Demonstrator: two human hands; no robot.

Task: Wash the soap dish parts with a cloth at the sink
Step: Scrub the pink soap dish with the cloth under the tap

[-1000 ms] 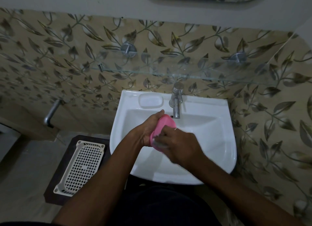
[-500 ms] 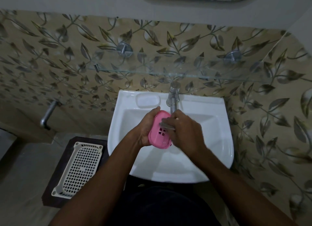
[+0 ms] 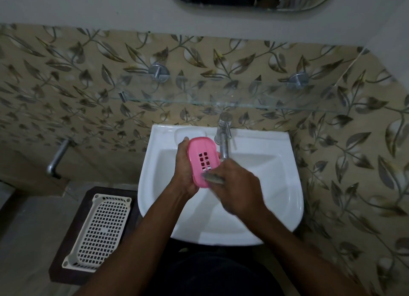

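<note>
Head view: one pink soap dish part [image 3: 201,160], one grey cloth [image 3: 213,178], one sink [image 3: 265,139], one tap [image 3: 224,138]. Left hand [image 3: 183,172] is curled round the dish part's left edge, holding it over the sink. Right hand [image 3: 240,189] grips the cloth against its lower right corner.

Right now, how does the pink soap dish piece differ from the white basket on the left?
The pink soap dish piece is held tilted over the sink by the left hand; the white basket lies flat on a dark stool. The dish piece has a small cluster of holes; the basket is holed all over. Both look plastic.
</note>
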